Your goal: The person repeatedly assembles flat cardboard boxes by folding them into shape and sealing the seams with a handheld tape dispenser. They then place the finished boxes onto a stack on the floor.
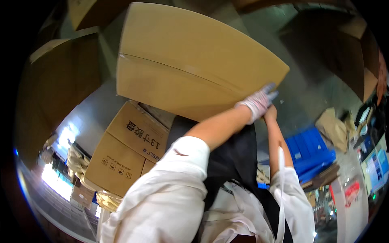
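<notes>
A large closed brown carton (194, 52) lies ahead of me, a seam running along its upper face. My left hand (256, 105), in a pale glove with grey fingertips, reaches across to the carton's near right end. Its fingers stretch out over the edge there, and I cannot tell whether they press on the cardboard. Just beside it, my right hand (270, 113) is close against the left one. Most of its fingers are hidden behind the glove, so what it holds, if anything, does not show.
A smaller printed carton (117, 158) stands at the near left. Another brown carton (60, 81) is at the far left, and an open one (324, 52) at the far right. Blue plastic bins (308, 152) and crumpled brown paper (332, 127) lie to the right, near a lit screen (377, 168).
</notes>
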{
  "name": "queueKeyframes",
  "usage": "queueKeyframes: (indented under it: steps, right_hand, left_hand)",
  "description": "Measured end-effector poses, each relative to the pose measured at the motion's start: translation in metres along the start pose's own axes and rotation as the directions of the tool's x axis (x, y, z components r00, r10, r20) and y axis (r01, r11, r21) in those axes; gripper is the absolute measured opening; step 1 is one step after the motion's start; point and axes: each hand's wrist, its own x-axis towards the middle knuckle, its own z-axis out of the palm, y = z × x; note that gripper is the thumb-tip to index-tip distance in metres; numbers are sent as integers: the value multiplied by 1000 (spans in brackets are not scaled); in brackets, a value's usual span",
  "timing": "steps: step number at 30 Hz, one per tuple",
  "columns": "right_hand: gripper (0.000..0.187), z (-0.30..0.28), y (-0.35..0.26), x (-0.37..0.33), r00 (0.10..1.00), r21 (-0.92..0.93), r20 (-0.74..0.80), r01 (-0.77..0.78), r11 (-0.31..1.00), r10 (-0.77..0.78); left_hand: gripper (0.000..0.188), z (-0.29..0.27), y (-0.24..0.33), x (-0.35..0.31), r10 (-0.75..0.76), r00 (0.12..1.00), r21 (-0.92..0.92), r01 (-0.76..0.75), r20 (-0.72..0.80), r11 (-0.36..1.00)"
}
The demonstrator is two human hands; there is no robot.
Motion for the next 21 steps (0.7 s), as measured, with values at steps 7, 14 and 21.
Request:
queueKeyframes:
  steps: [7, 14, 21]
  right_hand:
    - [47, 46, -15, -41, 915, 642, -340, 56, 764, 218]
    - [53, 64, -61, -4, 955, 594, -201, -59, 802, 219]
    - [42, -18, -178, -76, 939, 592, -335, 151, 792, 71]
  left_hand:
    - [50, -80, -78, -62, 81, 961, 41, -72, -265, 997]
    - [74, -219, -346, -280, -968, 18, -652, 737, -249, 181]
    - [71, -343, -309, -355, -885, 38, -518, 799, -463, 306]
